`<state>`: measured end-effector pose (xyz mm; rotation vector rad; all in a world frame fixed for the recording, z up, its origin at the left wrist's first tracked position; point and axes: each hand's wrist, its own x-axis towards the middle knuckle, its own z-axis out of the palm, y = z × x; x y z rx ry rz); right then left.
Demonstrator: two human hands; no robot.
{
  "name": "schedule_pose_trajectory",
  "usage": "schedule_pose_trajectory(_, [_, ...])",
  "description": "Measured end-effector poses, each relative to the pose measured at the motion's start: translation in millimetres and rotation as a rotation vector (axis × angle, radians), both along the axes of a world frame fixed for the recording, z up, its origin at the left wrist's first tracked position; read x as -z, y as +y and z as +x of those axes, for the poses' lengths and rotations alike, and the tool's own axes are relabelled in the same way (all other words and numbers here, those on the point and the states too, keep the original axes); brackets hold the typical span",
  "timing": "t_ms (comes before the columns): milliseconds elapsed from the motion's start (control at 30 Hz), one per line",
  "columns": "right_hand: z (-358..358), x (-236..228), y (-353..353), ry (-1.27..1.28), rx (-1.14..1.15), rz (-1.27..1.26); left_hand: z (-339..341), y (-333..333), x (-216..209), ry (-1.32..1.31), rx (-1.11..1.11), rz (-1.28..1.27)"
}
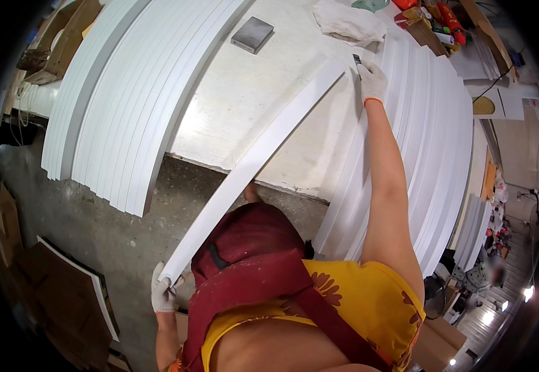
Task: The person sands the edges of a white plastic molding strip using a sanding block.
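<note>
A long flat white strip [251, 167] slants from the lower left up across the table, its far end lying over the tabletop. Its near end sticks out past the table edge, where my gloved left hand [163, 289] is closed around it. Farther off, beside the strip's far end, my gloved right hand [372, 81] is closed on a small black-tipped tool [357, 59]. Most of that tool is hidden in the glove, so its kind is unclear. The right hand is at the edge of a stack of white strips [433, 136].
Another stack of white strips [136, 105] overhangs the table's left side. A grey metal block [252, 35] and a white cloth [350, 23] lie on the white tabletop [220, 118]. Boxes with assorted items stand at both far corners. A brown board [59, 291] is on the left.
</note>
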<state>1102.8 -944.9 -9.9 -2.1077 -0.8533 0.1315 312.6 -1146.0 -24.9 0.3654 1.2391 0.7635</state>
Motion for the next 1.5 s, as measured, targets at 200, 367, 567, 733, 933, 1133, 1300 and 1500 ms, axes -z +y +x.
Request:
schedule_pose_trajectory(200, [-7, 23, 15, -0.447, -0.052, -0.126, -5, 6, 4, -0.073, 0.028, -0.021])
schedule_pose_trajectory(367, [-46, 38, 19, -0.611, -0.11, -0.079, 1, 15, 0, -0.205, -0.161, -0.203])
schedule_pose_trajectory(567, [-157, 20, -32, -0.523, -0.497, -0.115, 0, 20, 11, -0.31, -0.208, -0.351])
schedule_pose_trajectory(733, [-210, 11, -64, -0.43, -0.785, -0.073, -3, 20, 17, -0.282, -0.211, -0.338])
schedule_pose_trajectory(933, [-24, 38, 19, -0.6, -0.153, -0.248, -10, 18, 17, -0.23, -0.198, -0.333])
schedule_pose_trajectory(1133, [36, 36, 39, -0.372, -0.046, -0.022, -2, 18, 6, -0.144, -0.252, -0.375])
schedule_pose_trajectory(1300, [-13, 27, 25, -0.723, -0.222, -0.123, -5, 17, 9, -0.147, -0.209, -0.404])
schedule_pose_trajectory(1500, [-26, 24, 16, -0.834, -0.282, -0.159, -2, 19, 11, -0.133, -0.182, -0.398])
